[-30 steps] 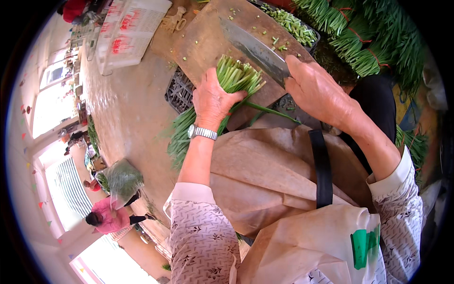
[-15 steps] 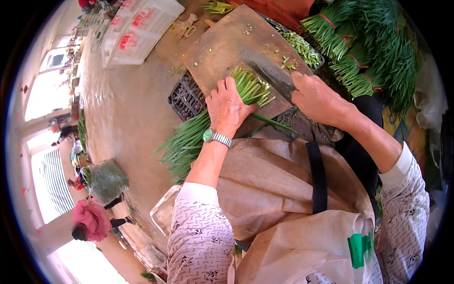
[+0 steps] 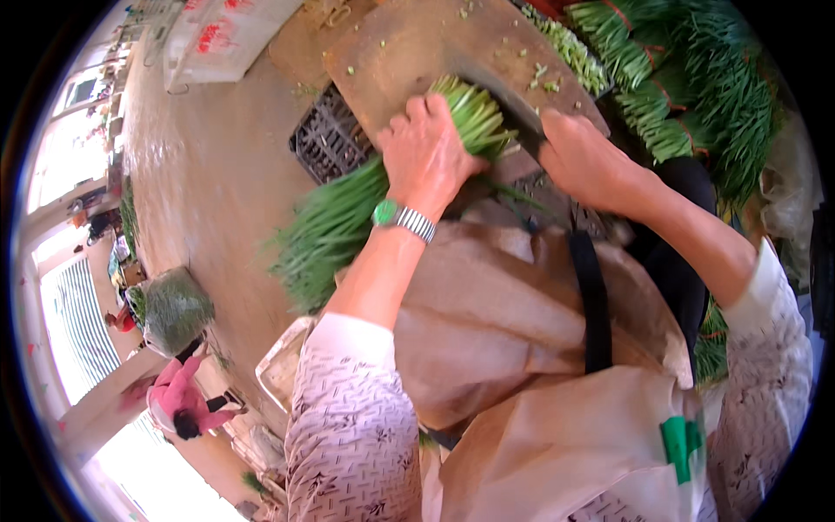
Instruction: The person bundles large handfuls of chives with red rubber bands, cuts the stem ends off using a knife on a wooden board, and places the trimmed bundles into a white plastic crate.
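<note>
My left hand (image 3: 426, 157), with a watch on its wrist, is wrapped round a thick bunch of chives (image 3: 335, 222). The pale cut ends point up and right across a worn, brownish board (image 3: 391, 56), while the long green leaves hang off toward the lower left. In my right hand (image 3: 587, 161) is the handle of a broad dark knife (image 3: 507, 103). Its blade lies close along the cut ends; whether it touches them I cannot tell. A loose green stalk (image 3: 517, 193) sticks out below the bunch. Small cut bits (image 3: 546, 78) are scattered on the board.
Under the board's left side shows a black plastic crate (image 3: 330, 139). Behind it, a tray of cut pieces (image 3: 570, 52) sits beside tied green bundles (image 3: 661, 104). A white crate (image 3: 226, 43) stands at far left. A person in pink (image 3: 178, 391) is farther off at left.
The knife has come in closer to the cut ends, its blade now right beside them. My left hand keeps its hold on the bunch. The whole view has shifted a little.
</note>
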Demonstrator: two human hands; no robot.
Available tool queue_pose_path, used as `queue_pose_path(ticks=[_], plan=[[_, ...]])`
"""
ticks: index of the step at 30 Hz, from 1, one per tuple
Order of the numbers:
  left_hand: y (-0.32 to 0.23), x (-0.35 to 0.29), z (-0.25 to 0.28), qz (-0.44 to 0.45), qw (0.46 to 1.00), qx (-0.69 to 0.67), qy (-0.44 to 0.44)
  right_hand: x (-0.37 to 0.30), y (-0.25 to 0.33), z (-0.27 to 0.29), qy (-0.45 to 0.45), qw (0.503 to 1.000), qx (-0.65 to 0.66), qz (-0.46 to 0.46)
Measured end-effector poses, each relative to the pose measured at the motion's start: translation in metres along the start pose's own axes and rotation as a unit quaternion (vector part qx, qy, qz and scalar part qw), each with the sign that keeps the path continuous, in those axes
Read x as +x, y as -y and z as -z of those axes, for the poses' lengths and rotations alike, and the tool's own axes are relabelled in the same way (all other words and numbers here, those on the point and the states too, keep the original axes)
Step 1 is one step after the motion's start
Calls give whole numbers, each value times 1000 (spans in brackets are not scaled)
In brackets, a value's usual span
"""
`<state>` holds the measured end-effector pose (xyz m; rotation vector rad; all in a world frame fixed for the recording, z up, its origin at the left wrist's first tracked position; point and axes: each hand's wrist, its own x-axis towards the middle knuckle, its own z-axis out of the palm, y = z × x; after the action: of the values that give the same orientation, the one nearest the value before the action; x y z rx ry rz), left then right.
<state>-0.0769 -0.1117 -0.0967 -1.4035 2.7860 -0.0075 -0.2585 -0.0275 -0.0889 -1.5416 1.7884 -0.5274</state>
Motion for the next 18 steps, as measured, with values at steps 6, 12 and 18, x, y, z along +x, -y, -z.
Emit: queue_pose_path(ticks=[6,12,18], plan=[[-5,2,-10,31,991,111,-69,26,-36,-47,-84,993,-58,66],[-13,-1,-10,37,997,53,-37,-30,-45,-45,-127,987,-33,96],[-12,5,-35,82,996,2,-44,27,-56,-61,-140,986,-76,54]])
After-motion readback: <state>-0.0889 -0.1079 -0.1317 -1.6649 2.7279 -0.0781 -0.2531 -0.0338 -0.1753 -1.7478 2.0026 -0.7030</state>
